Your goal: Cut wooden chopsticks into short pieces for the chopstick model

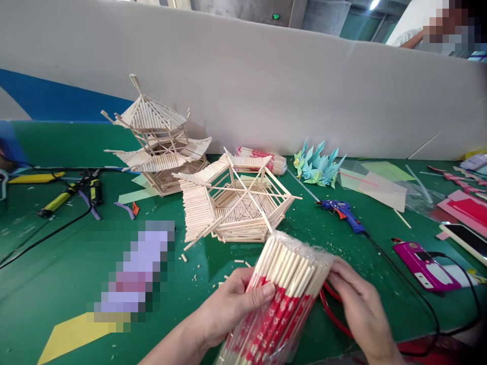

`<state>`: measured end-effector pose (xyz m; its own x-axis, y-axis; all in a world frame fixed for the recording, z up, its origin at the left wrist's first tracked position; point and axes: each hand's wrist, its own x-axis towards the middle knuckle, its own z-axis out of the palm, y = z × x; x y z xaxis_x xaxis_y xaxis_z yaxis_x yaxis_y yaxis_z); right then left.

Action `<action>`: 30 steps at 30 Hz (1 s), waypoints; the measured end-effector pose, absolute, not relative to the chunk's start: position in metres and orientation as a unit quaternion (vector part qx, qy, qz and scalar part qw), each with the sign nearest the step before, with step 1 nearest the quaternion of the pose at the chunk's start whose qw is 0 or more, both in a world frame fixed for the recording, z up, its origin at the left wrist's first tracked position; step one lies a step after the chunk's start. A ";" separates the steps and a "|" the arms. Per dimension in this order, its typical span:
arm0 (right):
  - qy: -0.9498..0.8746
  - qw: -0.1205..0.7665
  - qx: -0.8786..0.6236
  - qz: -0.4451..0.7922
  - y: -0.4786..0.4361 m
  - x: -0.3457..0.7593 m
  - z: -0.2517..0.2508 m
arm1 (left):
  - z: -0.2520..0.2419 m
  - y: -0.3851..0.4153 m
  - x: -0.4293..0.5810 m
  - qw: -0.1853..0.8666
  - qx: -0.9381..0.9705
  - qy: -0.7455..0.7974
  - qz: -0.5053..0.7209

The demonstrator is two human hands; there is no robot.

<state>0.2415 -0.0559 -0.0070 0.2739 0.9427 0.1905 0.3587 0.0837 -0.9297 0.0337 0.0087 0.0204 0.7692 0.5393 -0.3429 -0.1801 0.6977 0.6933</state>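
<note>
1. Head view, hands: the left hand [243, 299] grips a plastic-wrapped pack of sticks [281, 299] with red printed bands, thumb across its front. The right hand [365, 309] has its fingers at the pack's upper right edge; whether they pinch the wrapper cannot be told. The pack is tilted, low in the middle, above the green table [182, 289].
2. Just beyond, an open-topped stick frame [249, 191] stands in the way; one of its crossing sticks meets the pack's top end in view, and contact is unclear. A red loop [337, 319], partly hidden, lies between the pack and the right hand.
3. Behind to the left stands a tiered stick tower [152, 114]; a second wrapped pack [261, 159] lies behind the frame, near folded blue-green paper [318, 167].
4. To the right are a blue glue gun [344, 213], a magenta box [426, 266] with a cable plugged in, and a phone [466, 241].
5. To the left lie yellow-and-black pliers [63, 199] and yellow paper [72, 332], beside a pixelated lilac patch.
6. A pale partition [247, 86] closes off the back; beyond it, upper right, is a blurred person [449, 30].
</note>
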 end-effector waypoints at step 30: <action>-0.150 0.610 -0.387 0.675 -0.049 0.194 0.013 | 0.042 0.003 0.067 0.753 0.543 0.283 0.240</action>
<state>0.1941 -0.0495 0.0134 0.0447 0.9395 -0.3397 -0.7074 -0.2103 -0.6748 0.0666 0.0033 0.0425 0.7244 0.6693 -0.1651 -0.0552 0.2950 0.9539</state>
